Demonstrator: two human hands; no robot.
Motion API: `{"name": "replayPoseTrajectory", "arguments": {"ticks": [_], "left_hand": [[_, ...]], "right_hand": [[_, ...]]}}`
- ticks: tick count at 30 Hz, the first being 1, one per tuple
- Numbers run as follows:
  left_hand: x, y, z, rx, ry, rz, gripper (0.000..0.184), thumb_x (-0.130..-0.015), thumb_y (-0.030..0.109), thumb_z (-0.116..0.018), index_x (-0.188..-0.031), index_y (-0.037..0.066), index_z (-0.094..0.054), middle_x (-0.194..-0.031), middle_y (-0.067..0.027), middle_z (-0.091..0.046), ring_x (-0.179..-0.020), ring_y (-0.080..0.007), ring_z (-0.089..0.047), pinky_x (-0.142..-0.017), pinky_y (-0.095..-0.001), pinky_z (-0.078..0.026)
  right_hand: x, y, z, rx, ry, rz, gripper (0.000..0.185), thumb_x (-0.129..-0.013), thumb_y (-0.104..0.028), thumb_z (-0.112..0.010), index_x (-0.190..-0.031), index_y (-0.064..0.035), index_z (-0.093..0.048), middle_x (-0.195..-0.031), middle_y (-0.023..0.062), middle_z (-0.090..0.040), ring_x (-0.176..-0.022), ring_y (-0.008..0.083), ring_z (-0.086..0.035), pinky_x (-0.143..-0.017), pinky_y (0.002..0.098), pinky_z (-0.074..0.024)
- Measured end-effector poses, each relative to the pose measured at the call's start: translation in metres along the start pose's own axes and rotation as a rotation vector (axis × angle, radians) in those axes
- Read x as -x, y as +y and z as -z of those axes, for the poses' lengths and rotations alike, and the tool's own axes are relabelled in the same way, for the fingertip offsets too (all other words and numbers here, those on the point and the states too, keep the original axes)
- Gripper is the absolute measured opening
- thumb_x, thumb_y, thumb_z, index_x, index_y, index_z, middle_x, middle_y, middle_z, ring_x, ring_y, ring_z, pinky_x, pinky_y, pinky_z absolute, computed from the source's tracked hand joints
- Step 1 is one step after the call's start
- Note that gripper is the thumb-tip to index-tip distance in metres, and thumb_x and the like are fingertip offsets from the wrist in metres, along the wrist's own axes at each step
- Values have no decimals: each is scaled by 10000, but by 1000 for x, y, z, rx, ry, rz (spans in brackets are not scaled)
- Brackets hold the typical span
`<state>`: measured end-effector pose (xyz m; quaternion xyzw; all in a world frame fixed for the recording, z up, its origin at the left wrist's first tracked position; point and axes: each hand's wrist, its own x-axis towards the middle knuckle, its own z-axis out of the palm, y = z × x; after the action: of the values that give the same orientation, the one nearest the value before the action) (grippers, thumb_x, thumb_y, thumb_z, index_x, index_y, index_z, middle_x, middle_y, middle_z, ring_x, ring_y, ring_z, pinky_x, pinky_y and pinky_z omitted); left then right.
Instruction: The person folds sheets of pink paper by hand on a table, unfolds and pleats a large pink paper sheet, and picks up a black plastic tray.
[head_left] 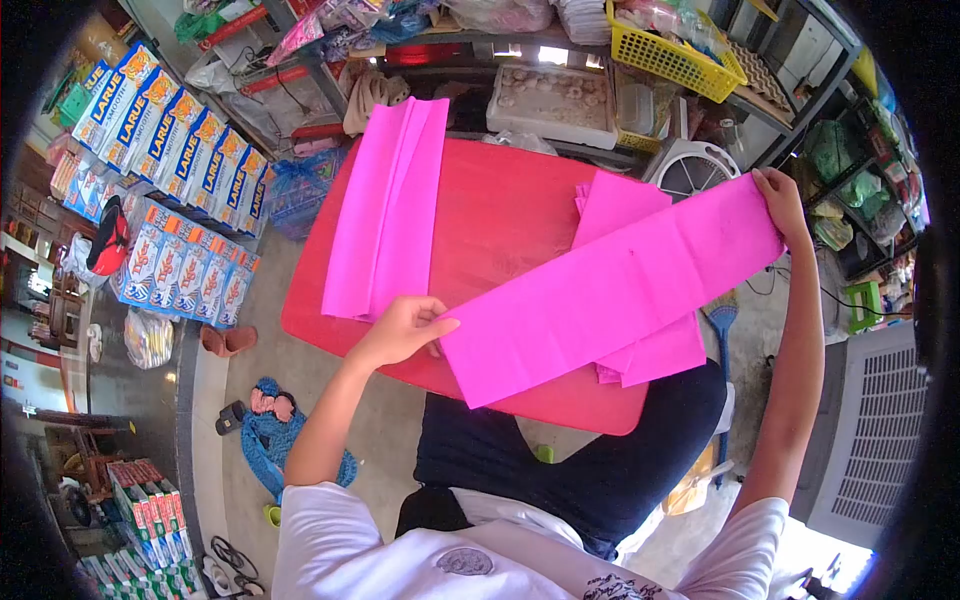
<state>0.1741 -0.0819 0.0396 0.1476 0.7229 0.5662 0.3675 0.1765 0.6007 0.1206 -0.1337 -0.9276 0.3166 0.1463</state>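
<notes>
A long pink sheet (610,290), marked with cross creases, is stretched at a slant above the right part of the red table (490,210). My left hand (405,330) pinches its lower left corner between thumb and fingers. At the upper right end, my right hand (782,205) grips the other short edge. Partly hidden beneath the held sheet lies a stack of folded pink sheets (625,205). On the table's left side rests another pile of long pink sheets (390,210), its layers overlapping unevenly. I cannot tell whether the material is paper or plastic.
Beer cartons (170,130) are stacked at the left. Behind the table stand a shelf with a yellow basket (670,55) and a white foam box (553,105). A grey fan (695,170) is by the far right corner. Blue cloth (275,440) lies on the floor.
</notes>
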Motion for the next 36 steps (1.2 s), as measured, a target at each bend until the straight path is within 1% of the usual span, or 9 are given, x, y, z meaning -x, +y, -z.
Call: {"name": "replayPoseTrajectory", "arguments": {"ticks": [4,10,14,22,25,26,31,34,36], "left_hand": [[10,-6,7,78,90,-51,226,-1002,194,-696,-1021,-31,-681,-922,-84,-732,-821,-138,-707,-661,-279,-571],[31,-19,14,266,532,-90,268,-1003,230,-693,-1106,-14,-653,-981,-84,-725,-853,-138,-717,-659,-268,-573],[56,-46,33,281,760,-162,261,-1022,251,-667,-1107,6,-646,-928,-22,-676,-740,-78,-639,-567,-220,-468],[123,-74,49,240,946,-122,325,-1043,299,-646,-1105,-20,-661,-893,13,-665,-732,-37,-589,-563,-210,-400],[140,-92,47,220,993,-57,322,-1045,289,-643,-1093,-29,-663,-863,14,-665,-713,-32,-582,-561,-210,-397],[147,-100,48,245,966,-58,311,-1044,284,-645,-1085,-24,-665,-849,18,-662,-705,-32,-577,-562,-211,-396],[167,-133,49,306,983,-60,246,-1040,259,-653,-1023,14,-672,-784,45,-628,-664,-27,-547,-558,-209,-387],[191,-151,59,420,984,-5,247,-1052,247,-625,-1021,10,-685,-916,-8,-685,-927,-108,-622,-909,-279,-491],[201,-146,57,312,1041,-96,231,-1040,252,-651,-986,27,-669,-829,25,-640,-757,-66,-577,-691,-242,-437]], "right_hand": [[2,4,-16,-88,-11,-17,311,-1029,-289,-643,-989,14,-702,-811,13,-658,-761,81,-557,-705,290,-476],[-2,-20,-41,-64,-22,-7,328,-1024,-274,-641,-1104,35,-718,-935,83,-738,-865,127,-647,-806,315,-523],[5,-69,-69,-72,16,87,302,-1010,-244,-639,-1082,41,-709,-918,106,-742,-859,155,-662,-813,341,-532],[24,-139,-134,-188,-97,160,308,-972,-268,-686,-982,38,-716,-830,147,-726,-782,213,-678,-759,383,-526],[28,-140,-161,-121,-103,234,295,-954,-257,-697,-967,37,-720,-836,181,-725,-785,249,-701,-763,399,-535],[29,-139,-169,-105,-85,290,272,-942,-242,-693,-958,27,-725,-864,212,-728,-812,338,-722,-775,425,-544],[33,-169,-191,208,-109,280,252,-941,-246,-680,-1012,-6,-701,-953,178,-710,-824,368,-674,-786,457,-541],[54,-218,-217,356,88,447,313,-914,-219,-688,-1163,-31,-666,-1104,174,-667,-985,375,-663,-867,498,-542],[92,-280,-231,162,14,589,320,-912,-203,-694,-1164,-7,-665,-1139,188,-673,-1103,381,-632,-935,488,-524]]}}
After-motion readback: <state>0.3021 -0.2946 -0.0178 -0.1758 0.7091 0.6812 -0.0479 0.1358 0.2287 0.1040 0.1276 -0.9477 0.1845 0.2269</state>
